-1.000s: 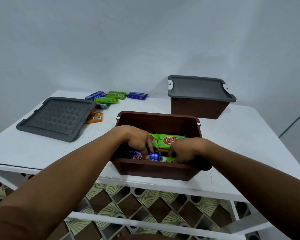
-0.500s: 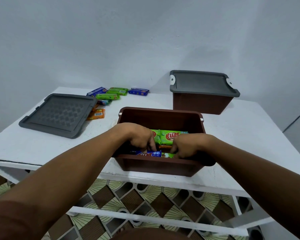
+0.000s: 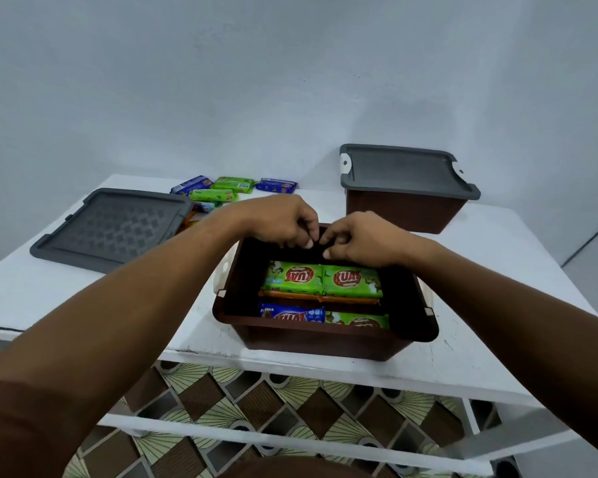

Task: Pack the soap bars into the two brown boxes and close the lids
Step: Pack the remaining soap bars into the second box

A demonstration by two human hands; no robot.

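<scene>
Soap bars [image 3: 321, 282], glossy rectangular wrappers, brown box [image 3: 325, 336]

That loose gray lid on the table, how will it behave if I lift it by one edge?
The lid is probably stiff: it looks like moulded plastic with a raised rim and a patterned grid. It is likely light for its size, being thin. Pushed, it should slide, not tip, since it lies flat on the table.

The open box [image 3: 311, 341] is dark brown, holding green soap bars [image 3: 292, 278] with red logos and a blue soap bar [image 3: 290, 313]. The loose lid [image 3: 114, 229] is grey with a diamond relief; the table [image 3: 480, 270] is white, the floor [image 3: 256, 398] tiled in brown diamonds and green fans.
</scene>
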